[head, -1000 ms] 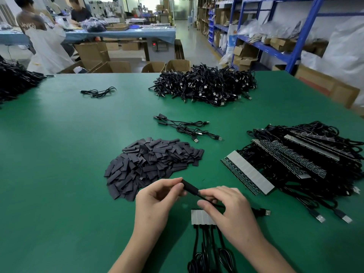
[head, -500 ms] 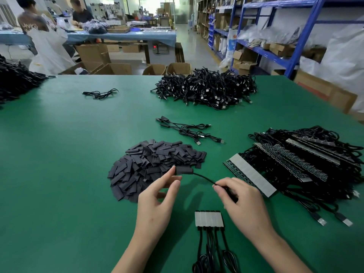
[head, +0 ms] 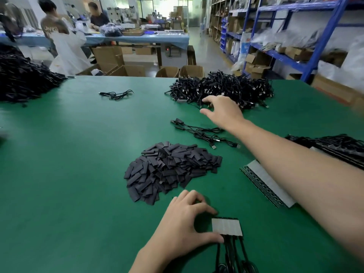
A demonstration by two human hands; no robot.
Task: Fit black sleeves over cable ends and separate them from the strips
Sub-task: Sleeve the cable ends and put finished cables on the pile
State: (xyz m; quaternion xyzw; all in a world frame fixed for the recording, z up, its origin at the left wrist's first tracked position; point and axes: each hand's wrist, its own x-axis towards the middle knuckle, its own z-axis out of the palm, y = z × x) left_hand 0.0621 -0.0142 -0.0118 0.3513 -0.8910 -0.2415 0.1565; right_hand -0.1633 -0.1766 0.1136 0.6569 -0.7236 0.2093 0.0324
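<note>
Vs 0.5 s ago: R hand (head: 222, 111) has dropped the sleeved cable and reached fwd, fingers spread, empty, at the big cable pile (head: 236, 87) near edge. L hand (head: 183, 219) now pinches the short strip (head: 226, 226) at its left edge, index + thumb. Strip lies flat at table (head: 78, 154) front, pale face up, black cables (head: 232, 253) off its near side. Sleeve heap (head: 171, 168) just beyond; R forearm partly covers a longer strip (head: 264, 182).

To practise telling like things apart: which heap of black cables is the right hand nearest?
The far-centre heap: the right hand reaches its near edge. The left heap and right heap lie well away.
</note>
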